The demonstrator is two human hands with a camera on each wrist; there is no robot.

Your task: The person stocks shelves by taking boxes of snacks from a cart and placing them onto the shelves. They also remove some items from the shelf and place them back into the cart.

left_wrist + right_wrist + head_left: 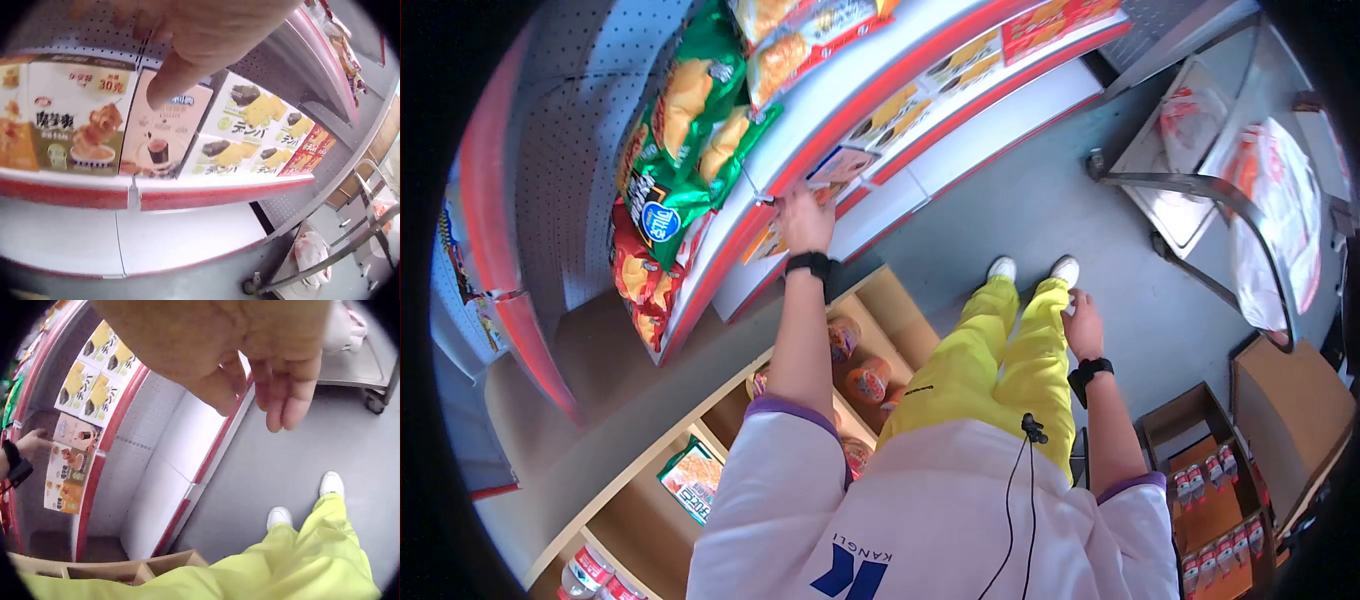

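Observation:
My left hand [808, 222] reaches to the top edge of a pink box [156, 140] with a dark drink on its front, standing upright on a red-edged shelf. In the left wrist view the thumb [169, 81] lies straight over the box's upper front, and the other fingers are blurred behind. To its left is a white and brown box [81, 119] showing a snack bowl; on its right, white boxes [234, 119] with yellow crackers are stacked. My right hand [231, 356] hangs beside the yellow trousers, fingers loosely bent, holding nothing.
Chip bags [685, 130] fill the shelf above. A wooden bin [700, 415] with packaged food stands below me. At the right are a metal-framed cart [1180, 185] with plastic bags and an open cardboard box [1290, 420]. Red boxes [312, 150] end the shelf row.

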